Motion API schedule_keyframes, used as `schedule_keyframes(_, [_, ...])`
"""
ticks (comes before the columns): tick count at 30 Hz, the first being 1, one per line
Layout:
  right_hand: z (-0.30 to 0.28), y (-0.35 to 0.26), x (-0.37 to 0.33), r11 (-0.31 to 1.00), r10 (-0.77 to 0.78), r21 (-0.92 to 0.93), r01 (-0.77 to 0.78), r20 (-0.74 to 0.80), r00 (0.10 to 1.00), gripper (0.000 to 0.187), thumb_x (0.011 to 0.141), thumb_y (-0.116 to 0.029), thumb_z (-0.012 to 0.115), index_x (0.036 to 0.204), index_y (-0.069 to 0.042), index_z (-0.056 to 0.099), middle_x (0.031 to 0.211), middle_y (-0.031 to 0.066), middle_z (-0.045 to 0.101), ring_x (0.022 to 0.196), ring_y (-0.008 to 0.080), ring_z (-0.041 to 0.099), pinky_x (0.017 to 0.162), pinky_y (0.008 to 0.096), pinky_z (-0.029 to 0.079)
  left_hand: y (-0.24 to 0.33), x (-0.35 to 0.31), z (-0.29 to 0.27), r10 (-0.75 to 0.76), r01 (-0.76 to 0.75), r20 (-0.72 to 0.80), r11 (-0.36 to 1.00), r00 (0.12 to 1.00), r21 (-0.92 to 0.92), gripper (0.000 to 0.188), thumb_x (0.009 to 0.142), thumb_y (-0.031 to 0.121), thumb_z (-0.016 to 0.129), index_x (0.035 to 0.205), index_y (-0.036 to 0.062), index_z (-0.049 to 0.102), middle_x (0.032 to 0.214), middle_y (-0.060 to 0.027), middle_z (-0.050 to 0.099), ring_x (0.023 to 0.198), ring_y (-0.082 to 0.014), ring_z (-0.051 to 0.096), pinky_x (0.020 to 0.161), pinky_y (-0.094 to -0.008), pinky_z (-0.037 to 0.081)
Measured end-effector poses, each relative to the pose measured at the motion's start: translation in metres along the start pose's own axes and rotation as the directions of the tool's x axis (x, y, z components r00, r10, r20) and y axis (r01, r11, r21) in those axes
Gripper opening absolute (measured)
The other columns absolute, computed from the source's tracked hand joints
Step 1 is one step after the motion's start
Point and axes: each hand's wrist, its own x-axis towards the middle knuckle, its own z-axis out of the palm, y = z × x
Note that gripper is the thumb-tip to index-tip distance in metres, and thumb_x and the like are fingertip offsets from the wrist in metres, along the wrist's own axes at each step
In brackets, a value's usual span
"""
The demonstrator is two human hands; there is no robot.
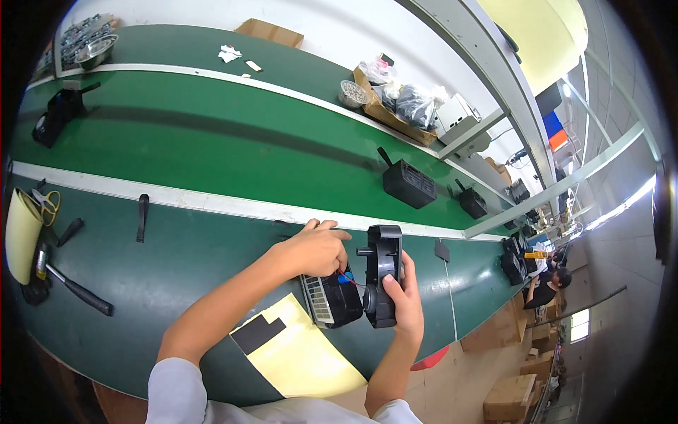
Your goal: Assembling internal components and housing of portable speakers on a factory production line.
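Note:
My right hand [405, 300] grips a black plastic housing half [382, 265], held upright with its hollow inner side facing left. Close to its left lies the other part, an open black case [344, 300] with a light slotted panel on one side and something blue inside. A thin red wire [353, 282] runs between the two parts. Over the far end of the case is my left hand [318, 249], its fingers bent and closed; what they hold, if anything, is hidden. Yellow paper [311, 357] with a black piece [258, 333] on it lies in front of the case.
A hammer [81, 291], yellow-handled scissors [49, 205] and a black strap [143, 219] lie left on the green bench. Beyond the white rail, black box-shaped units [409, 184] stand on the green belt. A cardboard tray [392, 116] of bagged parts sits behind.

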Motion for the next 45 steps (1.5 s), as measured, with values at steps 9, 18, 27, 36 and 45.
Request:
schedule_keyframes(9, [0.040,-0.002,-0.016,0.940,-0.095,-0.338,0.042,-0.142,0.985,0.070,0.093,-0.014,0.069,0.153,-0.006,0.035,0.138,0.0174,0.054,0.098,0.0171,0.061,0.080,0.0303,0.054,0.009,0.012,0.005,-0.181,0.177,0.061,0.982,0.981,0.072,0.025,0.072,0.040,0.081,0.086,0.0193,0.083,0.136,-0.0051,0.066,0.142,-0.0395,0.040,0.111,-0.0569,0.031])
schedule_keyframes(18, [0.053,0.010,-0.020,0.972,-0.037,-0.232,-0.022,-0.244,0.969,0.073,0.094,-0.020,0.071,0.154,-0.004,0.032,0.138,0.0181,0.052,0.093,0.0167,0.061,0.080,0.0301,0.053,0.017,0.009,0.021,-0.246,0.294,-0.320,0.949,0.915,0.112,0.092,0.058,0.028,0.094,0.139,0.0117,0.053,0.155,-0.0261,0.036,0.144,-0.0489,0.033,0.109,-0.0610,0.033])
schedule_keyframes(27, [0.067,0.011,-0.012,0.809,-0.086,-0.582,-0.077,-0.247,0.965,0.074,0.091,-0.027,0.073,0.152,-0.005,0.038,0.137,0.0246,0.054,0.105,0.0270,0.063,0.091,0.0369,0.051,-0.004,0.006,-0.023,-0.380,0.375,-0.141,0.925,0.914,-0.066,0.075,0.069,0.031,0.088,0.133,0.0074,0.056,0.131,-0.0197,0.058,0.128,-0.0398,0.051,0.101,-0.0556,0.043])
schedule_keyframes(36, [0.087,0.003,-0.006,0.538,-0.181,-0.843,0.024,-0.088,0.980,0.069,0.087,-0.021,0.075,0.149,-0.009,0.049,0.134,0.0206,0.056,0.113,0.0285,0.061,0.097,0.0374,0.049,-0.024,-0.004,-0.043,-0.369,0.374,0.069,0.923,0.927,-0.089,0.050,0.080,0.027,0.079,0.121,0.0043,0.064,0.119,-0.0182,0.070,0.113,-0.0363,0.067,0.091,-0.0505,0.054])
schedule_keyframes(45, [0.089,0.001,-0.010,0.470,-0.185,-0.882,0.019,-0.077,0.980,0.072,0.083,-0.021,0.078,0.149,-0.014,0.052,0.135,0.0211,0.055,0.117,0.0314,0.060,0.100,0.0399,0.048,-0.051,-0.001,-0.046,-0.303,0.313,0.128,0.948,0.944,-0.064,0.031,0.085,0.020,0.070,0.113,0.0065,0.070,0.117,-0.0151,0.072,0.112,-0.0318,0.068,0.093,-0.0438,0.055])
